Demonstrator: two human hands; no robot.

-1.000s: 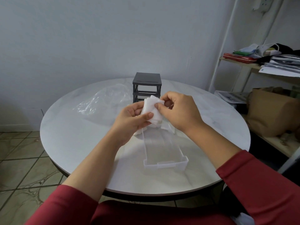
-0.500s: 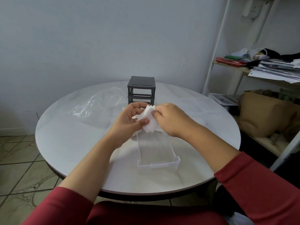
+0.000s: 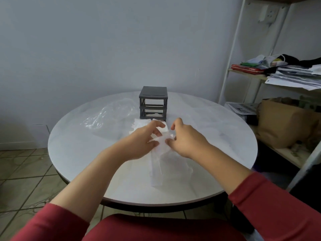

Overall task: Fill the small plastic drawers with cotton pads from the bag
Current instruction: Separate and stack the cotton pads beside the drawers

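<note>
We saw the left hand (image 3: 144,141) with its fingers curled round a stack of cotton pads (image 3: 164,129). The right hand (image 3: 186,140) was just beside the pads, fingers bent. Blur hid its grip, so we could not tell.

A clear plastic drawer (image 3: 156,173), blurred, lay on the marble table (image 3: 78,145) below both hands' fingers. A gray drawer frame (image 3: 153,103) stood beyond the fingertips. A crumpled plastic bag (image 3: 109,115) lay beyond and left of the left fingers.

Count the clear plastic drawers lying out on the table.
1. The clear drawer lies on the table, partly under the left hand and right hand, on the person's side of the grey frame. It is blurred; the hands and cotton pads could hide another.
</note>
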